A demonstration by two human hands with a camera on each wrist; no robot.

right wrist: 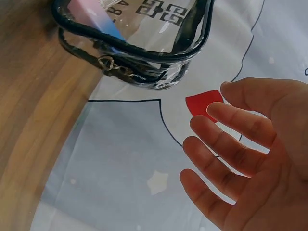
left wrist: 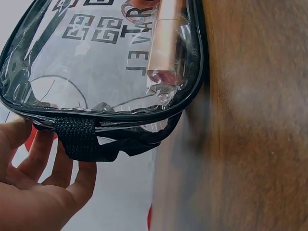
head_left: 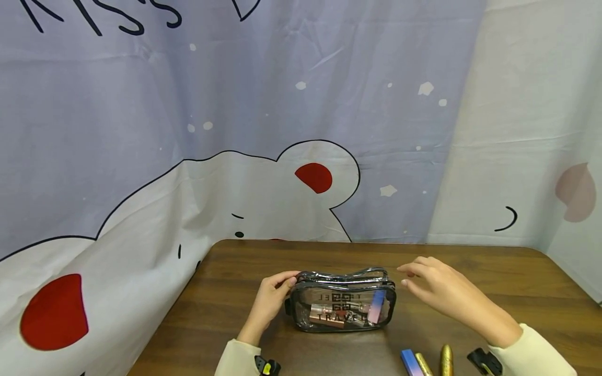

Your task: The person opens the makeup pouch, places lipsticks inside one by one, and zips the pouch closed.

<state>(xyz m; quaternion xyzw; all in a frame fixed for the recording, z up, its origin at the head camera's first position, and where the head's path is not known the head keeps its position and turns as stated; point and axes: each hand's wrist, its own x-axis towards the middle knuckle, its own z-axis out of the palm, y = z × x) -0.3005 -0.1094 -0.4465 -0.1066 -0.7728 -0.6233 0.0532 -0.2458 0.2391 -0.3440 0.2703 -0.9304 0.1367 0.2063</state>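
A clear travel pouch (head_left: pixel 340 302) with black trim stands upright on the wooden table, dark lettering across its front. Through its sides show a rose-gold cosmetic tube (left wrist: pixel 164 43) and a blue-to-pink stick (head_left: pixel 376 306). My left hand (head_left: pixel 271 297) pinches the pouch's upper left corner between thumb and fingers, beside a black fabric side tab (left wrist: pixel 77 139). My right hand (head_left: pixel 444 289) hovers off the pouch's right end, its fingers spread and loosely bent around nothing. Facing it in the right wrist view is the pouch's end with a metal zipper pull (right wrist: pixel 107 63).
At the table's near side, right of the pouch, lie a blue-to-purple stick (head_left: pixel 412 362) and two gold tubes, one slim (head_left: pixel 424 364) and one bullet-shaped (head_left: pixel 447 360). Behind the wooden table (head_left: pixel 489 266) hangs a printed cloth (head_left: pixel 400 130).
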